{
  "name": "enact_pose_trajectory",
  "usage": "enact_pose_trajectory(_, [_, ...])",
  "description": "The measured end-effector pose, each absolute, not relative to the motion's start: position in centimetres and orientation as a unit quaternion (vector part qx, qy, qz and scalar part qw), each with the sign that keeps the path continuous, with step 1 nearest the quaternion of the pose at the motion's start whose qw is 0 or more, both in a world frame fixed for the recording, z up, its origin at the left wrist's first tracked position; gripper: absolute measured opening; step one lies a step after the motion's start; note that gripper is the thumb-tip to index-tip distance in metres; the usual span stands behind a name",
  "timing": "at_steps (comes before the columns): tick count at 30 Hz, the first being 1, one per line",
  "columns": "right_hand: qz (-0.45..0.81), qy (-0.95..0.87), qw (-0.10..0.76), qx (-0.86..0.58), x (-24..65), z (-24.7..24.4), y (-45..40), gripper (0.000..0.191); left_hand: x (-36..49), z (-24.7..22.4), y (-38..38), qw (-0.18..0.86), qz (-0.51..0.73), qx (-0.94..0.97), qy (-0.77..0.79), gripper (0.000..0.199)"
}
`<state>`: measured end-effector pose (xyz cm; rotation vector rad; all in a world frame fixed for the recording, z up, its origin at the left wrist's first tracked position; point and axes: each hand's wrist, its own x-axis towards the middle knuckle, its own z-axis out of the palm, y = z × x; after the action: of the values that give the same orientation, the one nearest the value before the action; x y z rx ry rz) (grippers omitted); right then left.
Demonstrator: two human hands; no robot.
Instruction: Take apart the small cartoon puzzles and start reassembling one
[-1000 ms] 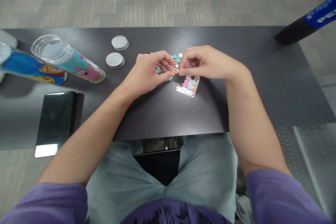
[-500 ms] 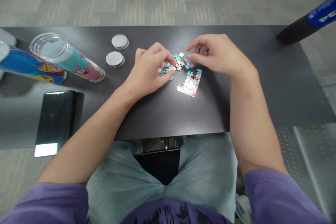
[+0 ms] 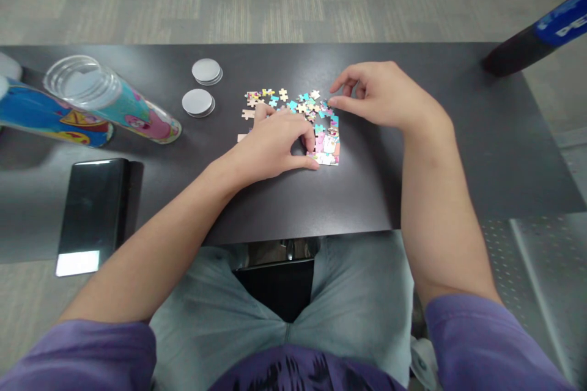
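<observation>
My left hand (image 3: 282, 140) lies palm down at the lower left of a joined section of jigsaw puzzle (image 3: 331, 146). Its thumb and curled forefinger close on the section's left corner. The section has a colourful picture and straight right and bottom edges. My right hand (image 3: 376, 95) hovers by the loose puzzle pieces (image 3: 302, 107), thumb and forefinger a little apart and the other fingers curled. Nothing can be made out between those fingers. More loose pieces (image 3: 250, 98) lie beyond my left hand, some picture side up, some plain; the hand hides part of the pile.
Two stacks of white discs (image 3: 206, 70) sit left of the pieces. A clear-topped tube (image 3: 123, 104) and a blue cartoon tube (image 3: 55, 116) stand farther left. A black phone-like device (image 3: 92, 208) overhangs the table's front edge. A dark bottle (image 3: 527, 46) stands at the right end.
My left hand has moved from the loose pieces down to the joined section's left corner, uncovering pieces behind it. The section has turned straighter and shifted slightly left. My right hand has barely moved.
</observation>
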<state>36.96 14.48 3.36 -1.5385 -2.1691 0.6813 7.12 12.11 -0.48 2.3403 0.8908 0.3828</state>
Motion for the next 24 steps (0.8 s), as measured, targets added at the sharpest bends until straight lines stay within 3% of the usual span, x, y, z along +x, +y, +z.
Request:
enact_pose_trajectory(8, [0.284,-0.763,0.211,-0.541,36.2,3.8,14.0,0.043,6.3,0.1,12.6,0.348,0.182,0.854,0.342,0.024])
enact_pose_trajectory(14, [0.285,-0.771,0.216,-0.527,36.5,3.6,14.1,0.042,4.8,0.2,13.7,0.249,0.257,0.829,0.430,0.021])
enact_pose_trajectory(17, [0.266,-0.772,0.202,-0.541,37.4,3.7,14.2,0.039,5.6,-0.2,13.2,0.234,0.237,0.844,0.420,0.034])
enact_pose_trajectory(24, [0.300,-0.774,0.140,-0.540,38.4,3.5,14.2,0.058,7.8,-1.6,11.6,0.216,0.162,0.887,0.375,0.085])
